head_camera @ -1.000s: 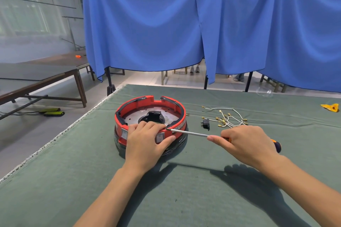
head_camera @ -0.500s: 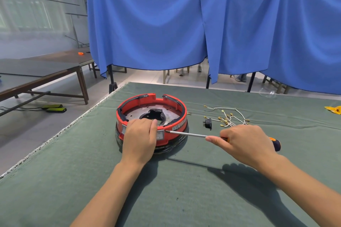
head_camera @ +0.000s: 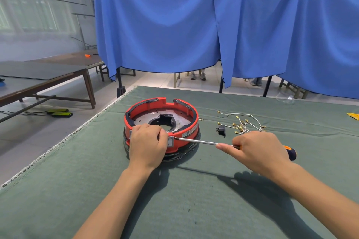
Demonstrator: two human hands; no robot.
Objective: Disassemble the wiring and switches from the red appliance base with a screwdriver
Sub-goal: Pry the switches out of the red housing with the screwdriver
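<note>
We drape our left hand (head_camera: 148, 144) over the near rim of the red appliance base (head_camera: 162, 122), fingers curled on its wall to steady it on the green tabletop (head_camera: 174, 200). Our right hand (head_camera: 256, 151) grips the screwdriver (head_camera: 196, 141), shaft level so the tip meets the small switch (head_camera: 170, 141) in the wall, likely to pry it out. Beyond lie freed wires (head_camera: 242, 124) and a black connector (head_camera: 221, 130), set aside.
</note>
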